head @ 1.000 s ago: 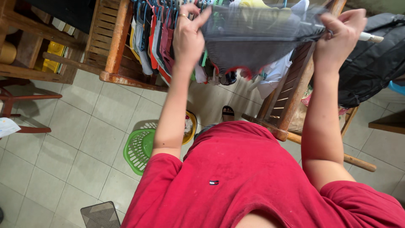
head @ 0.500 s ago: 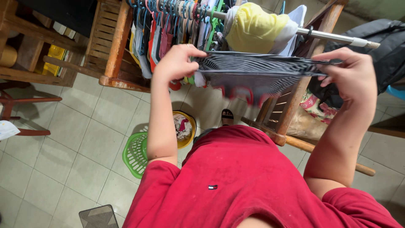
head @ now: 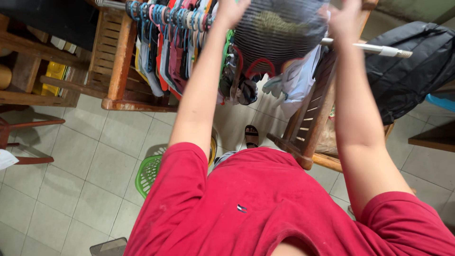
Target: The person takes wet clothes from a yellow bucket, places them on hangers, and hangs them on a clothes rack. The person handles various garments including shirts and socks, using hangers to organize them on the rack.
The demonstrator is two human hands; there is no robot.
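Observation:
Both my arms reach up to the top of the view. My left hand (head: 231, 10) and my right hand (head: 345, 14) each grip an edge of a dark striped garment with red trim (head: 277, 35), stretched between them and blurred. It hangs in front of a metal rail (head: 374, 47) laid across two wooden chair backs. A yellow-green cloth shows faintly through the striped fabric. Many clothes on hangers (head: 170, 42) crowd the rail to the left of my left hand.
A wooden chair (head: 118, 57) stands at left and another (head: 313, 128) at right. A green laundry basket (head: 149, 173) sits on the tiled floor by my left arm. A black bag (head: 407, 66) lies at right. One sandalled foot (head: 251, 136) shows below the rail.
My hands have lifted the striped garment from chest height up to the rail, and it now covers the yellow-green cloth. The view has tilted slightly.

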